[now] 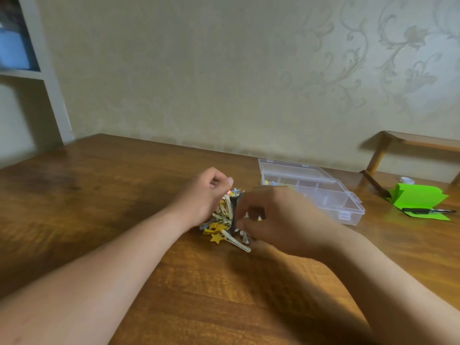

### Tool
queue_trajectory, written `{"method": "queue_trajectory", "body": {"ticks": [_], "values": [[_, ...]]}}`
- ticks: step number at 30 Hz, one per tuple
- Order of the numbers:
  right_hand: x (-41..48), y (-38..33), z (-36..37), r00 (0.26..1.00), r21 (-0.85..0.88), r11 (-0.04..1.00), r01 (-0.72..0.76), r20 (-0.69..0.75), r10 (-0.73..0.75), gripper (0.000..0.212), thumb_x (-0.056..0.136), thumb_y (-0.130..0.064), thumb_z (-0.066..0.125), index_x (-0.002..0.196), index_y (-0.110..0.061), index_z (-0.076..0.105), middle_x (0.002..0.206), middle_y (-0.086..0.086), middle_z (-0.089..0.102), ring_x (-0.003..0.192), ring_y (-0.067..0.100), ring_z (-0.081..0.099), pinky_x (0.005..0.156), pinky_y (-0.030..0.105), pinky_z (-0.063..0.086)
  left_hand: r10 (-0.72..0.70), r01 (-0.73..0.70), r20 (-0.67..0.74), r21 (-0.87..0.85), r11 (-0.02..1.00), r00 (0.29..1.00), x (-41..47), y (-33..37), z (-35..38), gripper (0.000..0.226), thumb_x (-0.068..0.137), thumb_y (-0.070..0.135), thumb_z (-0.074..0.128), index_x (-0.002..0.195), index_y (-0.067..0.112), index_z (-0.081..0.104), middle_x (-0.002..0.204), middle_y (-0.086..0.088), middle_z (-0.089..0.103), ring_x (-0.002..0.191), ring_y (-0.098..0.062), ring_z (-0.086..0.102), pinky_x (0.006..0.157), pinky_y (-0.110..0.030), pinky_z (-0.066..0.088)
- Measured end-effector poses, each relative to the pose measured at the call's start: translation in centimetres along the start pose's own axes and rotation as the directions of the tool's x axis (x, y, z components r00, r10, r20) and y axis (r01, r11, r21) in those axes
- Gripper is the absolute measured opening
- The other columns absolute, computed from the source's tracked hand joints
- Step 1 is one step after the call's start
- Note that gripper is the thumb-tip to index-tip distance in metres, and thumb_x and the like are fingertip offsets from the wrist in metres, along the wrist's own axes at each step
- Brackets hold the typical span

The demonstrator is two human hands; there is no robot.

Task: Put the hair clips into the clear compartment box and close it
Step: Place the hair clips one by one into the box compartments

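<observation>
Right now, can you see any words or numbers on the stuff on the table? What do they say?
There are no words or numbers that can be read in this picture.
The box: clear plastic, no label showing.
The green paper: blank on the side that shows.
The pen: any print is too small and blurred to read.
The hair clips: no letters can be seen.

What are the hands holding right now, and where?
Unclear: left hand and right hand curl into the heap of yellow and cream hair clips; blur hides any grip.
</observation>
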State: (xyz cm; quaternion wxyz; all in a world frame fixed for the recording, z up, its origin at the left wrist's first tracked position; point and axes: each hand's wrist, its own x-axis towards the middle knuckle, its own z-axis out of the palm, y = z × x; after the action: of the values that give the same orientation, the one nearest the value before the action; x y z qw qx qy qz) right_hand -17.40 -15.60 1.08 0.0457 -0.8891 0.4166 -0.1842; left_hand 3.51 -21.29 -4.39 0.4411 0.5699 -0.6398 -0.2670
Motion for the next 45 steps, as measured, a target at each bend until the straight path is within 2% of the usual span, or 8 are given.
{"method": "queue_trajectory", "body": {"ticks": [6,11,16,20,25,29,35,45], "values": [[0.5,-2.2,2.4,0.984,-0.092,0.989,0.116,0.144,-0.102,0.026,0.098,-0.051,0.066,0.118,-0.038,0.076,0.104,-0.016,0.063,0.088,0.004,0.053,0.079,0.035,0.053,-0.035,0.035,-0.033,-0.008,0.999,0.999,0.3,-0.1,0.2,0.020,0.102,0.047,0.063,0.107,0.029,0.071,0.104,0.011,0.069,0.099,-0.007,0.064,0.080,-0.031,0.048],[0.7,-2.4,3.6,0.985,-0.170,0.971,0.169,0.053,-0.162,0.021,0.103,-0.041,0.059,0.112,-0.030,0.075,0.108,-0.009,0.066,0.102,0.017,0.065,0.079,0.037,0.053,-0.032,0.030,-0.039,-0.054,0.998,0.999,0.5,0.0,0.4,0.019,0.102,0.039,0.066,0.109,0.022,0.073,0.108,0.006,0.072,0.098,-0.008,0.065,0.079,-0.027,0.047],[0.7,-2.1,4.0,0.974,-0.127,0.974,0.185,-0.106,-0.199,0.017,0.104,-0.032,0.057,0.102,-0.022,0.070,0.101,-0.005,0.065,0.089,0.020,0.064,0.068,0.040,0.052,-0.027,0.023,-0.041,-0.095,0.995,0.999,0.4,-0.1,0.4,0.018,0.102,0.038,0.067,0.107,0.021,0.073,0.105,0.001,0.072,0.093,-0.011,0.064,0.076,-0.028,0.045],[0.9,-0.9,1.3,0.967,0.126,0.992,-0.023,-0.250,0.054,0.014,0.105,-0.027,0.059,0.100,-0.023,0.071,0.085,-0.007,0.073,0.074,0.015,0.067,0.070,0.038,0.055,0.001,-0.001,0.007,0.031,1.000,1.000,-0.1,0.2,-0.1,0.026,0.105,0.052,0.056,0.110,0.030,0.068,0.102,0.008,0.069,0.094,-0.011,0.064,0.075,-0.033,0.047],[2.2,6.3,-2.7,0.849,0.416,0.865,-0.281,-0.311,0.426,0.012,0.102,-0.017,0.066,0.097,-0.022,0.076,0.080,-0.008,0.079,0.073,0.007,0.075,0.070,0.032,0.061,0.032,-0.032,0.034,0.003,0.999,0.999,-0.2,0.0,-0.1,0.024,0.106,0.050,0.056,0.115,0.031,0.066,0.113,0.010,0.064,0.102,-0.009,0.063,0.080,-0.030,0.048],[4.4,11.5,-3.7,0.808,0.404,0.806,-0.433,-0.224,0.546,0.005,0.096,-0.012,0.074,0.096,-0.017,0.074,0.081,0.000,0.080,0.077,0.018,0.079,0.075,0.044,0.065,0.024,-0.025,0.035,0.011,1.000,0.999,0.0,-0.1,0.1,0.025,0.106,0.051,0.056,0.114,0.029,0.067,0.116,0.007,0.063,0.101,-0.004,0.062,0.076,-0.026,0.044],[8.2,13.5,-3.0,0.781,0.198,0.771,-0.606,-0.039,0.624,0.006,0.088,-0.009,0.077,0.085,-0.012,0.081,0.075,0.006,0.078,0.065,0.019,0.070,0.045,0.020,0.044,0.019,-0.020,0.024,0.034,0.999,1.000,0.0,-0.1,0.1,0.029,0.104,0.054,0.056,0.116,0.029,0.066,0.115,0.009,0.065,0.103,-0.004,0.062,0.082,-0.029,0.049],[8.8,12.6,-0.6,0.773,0.105,0.777,-0.621,-0.087,0.629,0.009,0.086,-0.019,0.078,0.079,-0.020,0.083,0.076,0.003,0.079,0.066,0.024,0.071,0.073,0.043,0.065,0.044,-0.047,0.039,0.095,0.994,0.998,0.0,-0.1,-0.1,0.034,0.104,0.058,0.053,0.116,0.029,0.066,0.116,0.012,0.064,0.105,-0.004,0.061,0.092,-0.035,0.055]]}}
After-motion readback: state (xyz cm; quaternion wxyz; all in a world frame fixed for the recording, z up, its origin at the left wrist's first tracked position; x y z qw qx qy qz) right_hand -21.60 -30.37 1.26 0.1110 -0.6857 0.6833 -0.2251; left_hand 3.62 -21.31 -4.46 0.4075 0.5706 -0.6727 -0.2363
